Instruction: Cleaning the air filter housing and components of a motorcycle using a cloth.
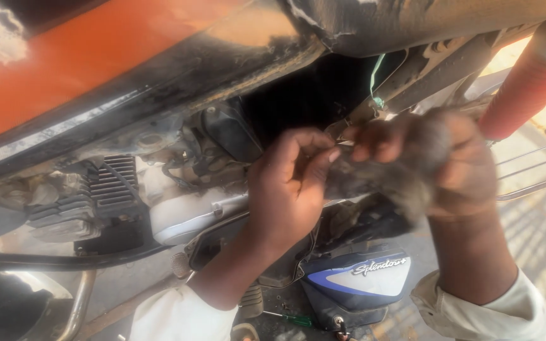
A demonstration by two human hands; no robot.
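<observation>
I look down at the side of a motorcycle with an orange fuel tank [90, 57] and a dirty engine [115, 202] with cooling fins. My left hand [289, 186] reaches in under the frame, fingers pinched on a thin wire or cable end [341, 144]. My right hand [424, 158] is blurred and grimy, its fingertips meeting the left hand's at the same small part. What exactly is pinched is too small to make out.
A loose blue and white side panel [358, 278] lies on the ground below my hands, with a green-handled screwdriver [292, 319] beside it. A red shock spring [526, 82] and chrome rack bars [538, 167] stand at the right. A black crash bar [64, 260] crosses the lower left.
</observation>
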